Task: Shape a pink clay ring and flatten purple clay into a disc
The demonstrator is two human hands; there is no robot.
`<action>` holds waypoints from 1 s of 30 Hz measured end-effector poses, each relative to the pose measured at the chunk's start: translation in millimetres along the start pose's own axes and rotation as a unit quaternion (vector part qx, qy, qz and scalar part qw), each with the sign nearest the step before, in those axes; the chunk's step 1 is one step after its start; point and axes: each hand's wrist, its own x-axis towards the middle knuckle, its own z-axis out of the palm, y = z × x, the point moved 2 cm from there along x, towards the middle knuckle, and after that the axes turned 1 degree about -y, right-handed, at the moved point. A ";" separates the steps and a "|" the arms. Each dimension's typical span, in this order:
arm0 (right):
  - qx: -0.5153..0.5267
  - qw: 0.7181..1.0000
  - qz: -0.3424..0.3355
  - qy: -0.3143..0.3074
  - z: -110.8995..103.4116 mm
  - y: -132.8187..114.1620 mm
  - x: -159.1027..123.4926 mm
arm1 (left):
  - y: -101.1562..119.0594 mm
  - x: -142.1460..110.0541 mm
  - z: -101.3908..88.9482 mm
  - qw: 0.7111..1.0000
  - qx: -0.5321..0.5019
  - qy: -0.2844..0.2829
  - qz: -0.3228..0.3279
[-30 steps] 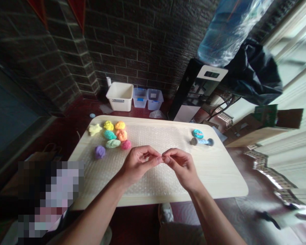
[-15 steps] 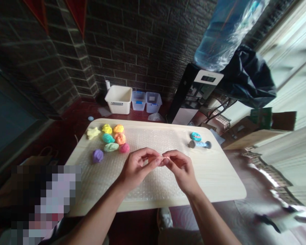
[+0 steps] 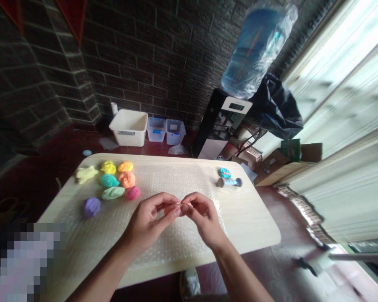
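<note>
Just below the centre of the frame we pinch a small pinkish piece [image 3: 184, 204], mostly hidden, between the fingertips of our left hand [image 3: 150, 218] and right hand [image 3: 205, 217]. Under them we see bubble wrap [image 3: 176, 243] on the counter [image 3: 248, 222]. Left of our hands sit the crimson lump [image 3: 132, 193] and purple lump [image 3: 91, 207]; right, the dumbbell-shaped object [image 3: 229, 182].

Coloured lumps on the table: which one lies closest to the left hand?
The magenta-pink lump, at the cluster's near right corner, below the orange one; the others all lie farther from the left hand.
</note>
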 end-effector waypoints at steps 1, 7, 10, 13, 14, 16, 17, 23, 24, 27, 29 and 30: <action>0.012 1.000 0.003 0.004 0.3 0.6 0.1 | -1.2 0.1 1.0 1.000 -0.014 0.011 -0.011; 0.003 0.999 0.023 0.032 -0.8 6.4 2.8 | -2.4 2.0 2.9 0.999 -0.046 0.010 -0.027; 0.038 0.998 0.024 0.033 -0.6 9.6 4.4 | -2.9 4.0 2.1 0.998 -0.059 0.011 -0.015; 0.039 0.999 0.019 0.033 0.8 10.6 3.4 | -1.6 4.1 3.5 0.998 -0.067 -0.004 -0.016; 0.041 0.999 0.014 0.031 0.9 10.7 2.8 | -0.8 3.7 3.9 0.997 -0.072 -0.008 -0.016; 0.050 0.999 0.005 0.018 0.4 12.1 2.0 | 0.1 3.0 3.4 0.996 -0.085 -0.006 -0.018; 0.059 0.998 0.007 0.010 -0.1 13.8 2.1 | 0.4 2.7 2.5 0.996 -0.086 0.001 -0.015; 0.080 0.997 0.009 -0.001 2.9 15.9 3.7 | 5.7 0.5 -1.5 0.998 -0.063 0.019 -0.021; 0.077 0.997 0.009 0.000 4.2 14.6 3.9 | 6.2 0.1 -2.0 0.998 -0.057 0.019 -0.022; 0.060 0.998 0.006 -0.002 7.2 10.6 3.6 | 4.2 -0.7 -4.6 0.999 -0.037 0.009 -0.022; 0.045 0.999 0.014 -0.012 8.5 9.3 2.8 | 0.8 -1.0 -6.8 0.999 -0.027 0.007 -0.025; 0.040 0.999 0.015 -0.014 8.9 9.0 2.3 | -1.0 -1.1 -7.5 0.999 -0.029 0.002 -0.031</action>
